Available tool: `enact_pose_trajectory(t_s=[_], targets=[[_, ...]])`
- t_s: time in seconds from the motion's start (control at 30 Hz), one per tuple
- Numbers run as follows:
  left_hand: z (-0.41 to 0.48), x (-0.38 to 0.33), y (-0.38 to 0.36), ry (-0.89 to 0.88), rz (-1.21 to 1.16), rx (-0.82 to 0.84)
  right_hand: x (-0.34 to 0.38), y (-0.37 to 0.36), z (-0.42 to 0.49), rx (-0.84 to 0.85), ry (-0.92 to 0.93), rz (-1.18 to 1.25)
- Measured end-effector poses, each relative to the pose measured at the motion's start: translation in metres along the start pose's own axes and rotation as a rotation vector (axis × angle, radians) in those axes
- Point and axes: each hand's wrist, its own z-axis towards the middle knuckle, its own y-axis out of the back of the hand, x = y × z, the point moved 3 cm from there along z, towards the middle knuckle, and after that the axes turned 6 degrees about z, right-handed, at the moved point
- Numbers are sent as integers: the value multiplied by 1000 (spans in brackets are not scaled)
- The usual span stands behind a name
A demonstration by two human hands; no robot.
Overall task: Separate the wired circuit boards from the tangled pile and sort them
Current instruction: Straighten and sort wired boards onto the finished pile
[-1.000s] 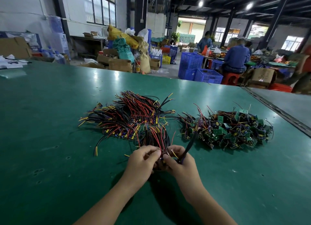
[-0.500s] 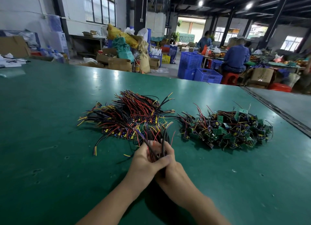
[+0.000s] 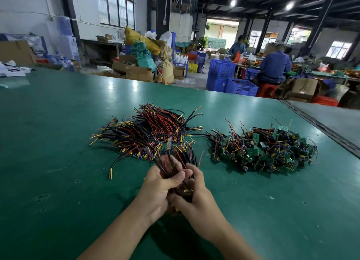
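From my station I am looking down on a green table [image 3: 48, 152]. A little left of the middle of the frame, a heap of wires [image 3: 148, 135] is lying on it, red, black and yellow, with loose ends spreading out to the left and upward. Just below this heap, the left hand [image 3: 158, 189] is curling its fingers round a bundle of wires [image 3: 173, 166], whose upper ends are fanning out above the fist toward the heap. The right hand [image 3: 200, 195] is pressing against the left one and is gripping the lower part of the same bundle, where small yellow parts are showing between the fingers. To the right, apart from the hands, the tangled pile of green circuit boards [image 3: 263, 150] is resting on the table. In the upper right, blue crates [image 3: 229, 78] are standing on the floor beside a seated person [image 3: 274, 65] in blue.
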Motion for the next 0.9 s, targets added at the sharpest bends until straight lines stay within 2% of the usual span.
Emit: enact_pose_trajectory(t_s=[0.2,0.33,0.43,0.6,0.77,0.83,0.9], targets=[[-1,1,-3,-21,-43,-24,-3,-1,5,-6,-85,161],[2,-1,1,-16,-146,-95,-3,-3,6,51,-151,398],[2,-2,3,-31,-161,-74,-6,-2,6,82,-246,566],[4,-1,6,-105,-59,-113,-1,-2,3,202,-264,455],[5,1,6,-179,170,-98,2,-7,0,258,-328,373],[4,1,2,-165,153,-76,3,-6,-1,269,-368,387],[5,-2,3,-118,-3,-45,6,-4,-2,278,-377,393]])
